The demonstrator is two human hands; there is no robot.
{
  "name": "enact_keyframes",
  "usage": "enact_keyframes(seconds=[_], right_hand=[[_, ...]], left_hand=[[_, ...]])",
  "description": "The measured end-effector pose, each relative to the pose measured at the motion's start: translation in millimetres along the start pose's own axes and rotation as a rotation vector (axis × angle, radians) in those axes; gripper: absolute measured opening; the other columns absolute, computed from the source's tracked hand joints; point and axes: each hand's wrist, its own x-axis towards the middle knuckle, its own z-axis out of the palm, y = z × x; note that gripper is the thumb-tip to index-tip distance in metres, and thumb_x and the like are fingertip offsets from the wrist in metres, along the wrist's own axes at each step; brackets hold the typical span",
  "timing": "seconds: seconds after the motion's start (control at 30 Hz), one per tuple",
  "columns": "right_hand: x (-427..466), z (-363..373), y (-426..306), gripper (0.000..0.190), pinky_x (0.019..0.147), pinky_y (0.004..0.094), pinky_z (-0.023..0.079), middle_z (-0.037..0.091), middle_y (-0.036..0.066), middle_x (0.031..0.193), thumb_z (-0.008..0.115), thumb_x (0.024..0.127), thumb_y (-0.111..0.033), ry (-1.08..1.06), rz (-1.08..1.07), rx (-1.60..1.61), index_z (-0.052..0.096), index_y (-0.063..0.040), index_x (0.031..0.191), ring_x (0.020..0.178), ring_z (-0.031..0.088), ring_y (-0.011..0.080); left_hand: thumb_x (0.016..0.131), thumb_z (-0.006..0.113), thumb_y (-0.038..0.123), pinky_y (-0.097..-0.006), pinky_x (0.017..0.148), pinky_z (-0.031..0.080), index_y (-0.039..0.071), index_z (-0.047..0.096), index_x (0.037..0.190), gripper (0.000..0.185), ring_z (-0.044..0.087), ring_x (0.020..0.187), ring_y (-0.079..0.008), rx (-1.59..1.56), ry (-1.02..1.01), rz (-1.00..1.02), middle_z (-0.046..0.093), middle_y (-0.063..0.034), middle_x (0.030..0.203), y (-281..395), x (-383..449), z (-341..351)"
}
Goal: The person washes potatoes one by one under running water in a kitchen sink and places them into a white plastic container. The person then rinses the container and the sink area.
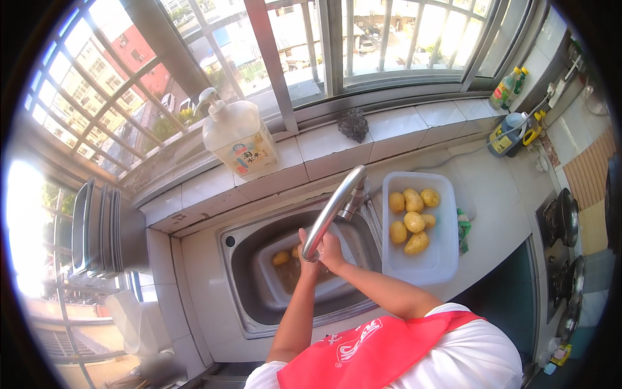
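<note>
My left hand [308,267] and my right hand [331,250] are close together under the curved metal faucet [335,206], over the stainless steel sink [245,291]. The faucet hides part of my left hand, and whatever lies between the fingers cannot be seen. Below them, a pale plastic basin [273,281] in the sink contains brownish water and a potato [281,257], with another potato [295,251] partly covered. To the right, a translucent white plastic tub [420,270] on the counter holds several yellow potatoes [414,221].
A large pump bottle [240,138] and a dark scouring pad [353,125] rest on the tiled window ledge. A green cloth [463,231] lies beside the tub. Stacked metal trays [104,228] stand left; a gas stove [554,257] is far right, with bottles [508,133] behind.
</note>
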Motion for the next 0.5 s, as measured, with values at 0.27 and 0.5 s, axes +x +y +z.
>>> enact_keyframes(seconds=[0.27,0.5], right_hand=[[8,-8,-5,0.025,0.068,0.0342,0.045,0.059,0.012,0.077,0.049,0.087,-0.024,-0.022,0.145,0.043,0.057,-0.001,0.080,0.074,0.058,0.0259],[-15,-36,11,0.044,0.086,0.0403,0.041,0.045,0.017,0.115,0.064,0.071,-0.011,-0.372,-0.656,-0.216,0.045,-0.006,0.111,0.104,0.047,0.0355]], left_hand=[[0.091,0.052,0.021,-0.0278,0.068,0.044,0.001,0.057,0.098,0.023,0.053,0.078,-0.0118,0.321,0.144,0.276,0.058,-0.0059,0.085,50,-32,36],[0.090,0.034,0.055,-0.0306,0.074,0.047,0.006,0.054,0.107,0.056,0.058,0.083,-0.0184,-0.618,-0.131,-0.751,0.058,-0.0064,0.087,47,1,6]])
